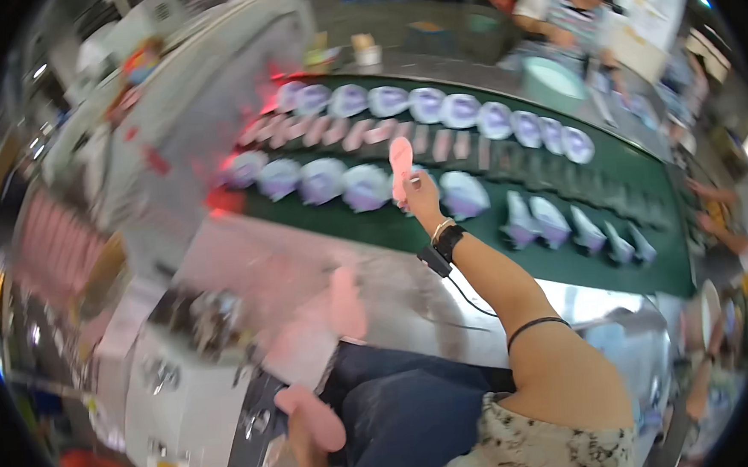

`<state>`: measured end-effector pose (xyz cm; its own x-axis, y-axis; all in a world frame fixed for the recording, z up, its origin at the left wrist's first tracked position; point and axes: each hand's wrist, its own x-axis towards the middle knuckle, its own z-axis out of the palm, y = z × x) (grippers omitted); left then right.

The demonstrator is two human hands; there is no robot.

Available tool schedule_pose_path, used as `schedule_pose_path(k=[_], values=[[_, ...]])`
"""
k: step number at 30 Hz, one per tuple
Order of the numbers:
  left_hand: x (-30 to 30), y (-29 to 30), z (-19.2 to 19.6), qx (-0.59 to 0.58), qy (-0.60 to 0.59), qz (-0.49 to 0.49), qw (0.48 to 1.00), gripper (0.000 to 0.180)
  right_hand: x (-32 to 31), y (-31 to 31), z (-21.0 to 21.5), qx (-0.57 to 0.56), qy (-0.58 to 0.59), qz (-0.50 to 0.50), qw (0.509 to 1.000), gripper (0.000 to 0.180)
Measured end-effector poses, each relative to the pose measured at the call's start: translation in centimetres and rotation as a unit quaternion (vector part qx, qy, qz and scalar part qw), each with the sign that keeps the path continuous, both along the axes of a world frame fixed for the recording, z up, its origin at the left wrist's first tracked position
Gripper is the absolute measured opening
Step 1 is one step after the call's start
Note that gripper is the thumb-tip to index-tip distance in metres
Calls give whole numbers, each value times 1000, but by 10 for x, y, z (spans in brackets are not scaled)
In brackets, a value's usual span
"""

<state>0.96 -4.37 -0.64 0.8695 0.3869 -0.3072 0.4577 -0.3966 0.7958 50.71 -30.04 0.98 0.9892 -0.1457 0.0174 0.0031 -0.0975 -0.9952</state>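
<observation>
My right arm reaches over the green conveyor belt (477,244). The right hand (421,196) is closed around the near end of a pink shoe insole (400,156), which is raised above the rows. Low in the picture, beside my leg, my left hand (301,448) grips a second pink insole (317,418); its fingers are partly hidden beneath. Between two rows of white-and-purple shoe-upper-like pieces (321,182) runs a line of pink insoles (333,131). Further right, that middle line turns into dark, blurred pieces (594,186). Another pink insole (347,304) lies on the bench.
A large grey machine housing (203,107) with red light at its mouth spans the belt's left end. A metal bench (403,287) borders the near side. A white machine (188,407) stands lower left. Across the belt, a person (562,16) works near a pale green tub (553,79).
</observation>
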Motion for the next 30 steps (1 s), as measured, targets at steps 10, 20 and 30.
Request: schedule_pose_path(k=[10,20,30], values=[[27,-9,9,-514,-45,275,812,45,48,-321,-39,-357,68,-219,906,15],[51,-33,44,-484,-70,303,818,33,0,-82,-24,-212,-150,40,965,18],[56,-21,59,-427,-124,327,834,40,-285,138,35,-68,-67,512,854,22]])
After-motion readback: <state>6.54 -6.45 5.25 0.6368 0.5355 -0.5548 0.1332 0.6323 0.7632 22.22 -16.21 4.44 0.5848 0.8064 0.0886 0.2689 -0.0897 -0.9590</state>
